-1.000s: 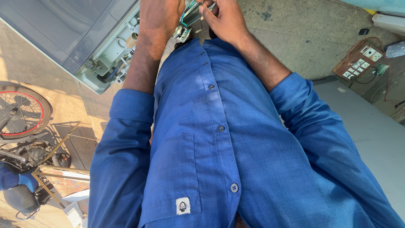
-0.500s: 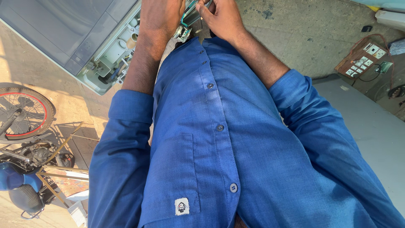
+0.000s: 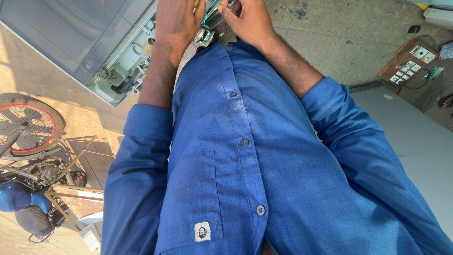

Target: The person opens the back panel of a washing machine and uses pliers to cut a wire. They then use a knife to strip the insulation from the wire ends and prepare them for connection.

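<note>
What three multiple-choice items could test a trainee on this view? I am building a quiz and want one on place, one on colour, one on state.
1. Where do the two hands work?
A. At the opened edge of the grey appliance
B. On the motorcycle wheel
C. On the wooden switch board

2. What colour is the shirt?
A. White
B. Blue
C. Red

3. How does the appliance's edge stand?
A. Sealed under a cover
B. Wrapped in cloth
C. Open, with inner parts and wires bare

Answers: 1 A, the left hand and right hand meet at the grey appliance. 2 B, the shirt is blue throughout. 3 C, white fittings and green wires show along its rim.
</note>
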